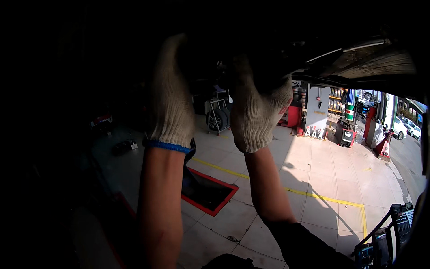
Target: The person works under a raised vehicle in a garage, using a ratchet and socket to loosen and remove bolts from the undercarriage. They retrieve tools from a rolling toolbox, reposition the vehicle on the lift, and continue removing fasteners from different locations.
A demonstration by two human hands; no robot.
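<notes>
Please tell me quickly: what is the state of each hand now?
Left hand: fingertips hidden in darkness; open or closed cannot be told.
Right hand: fingertips also hidden; its grip cannot be told.

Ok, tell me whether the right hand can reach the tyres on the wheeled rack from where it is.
Probably not: the right hand is raised toward the dark overhead structure, while the tyres stand well beyond it, across the tiled floor. Nothing plainly blocks the way; distance seems the obstacle.
</notes>
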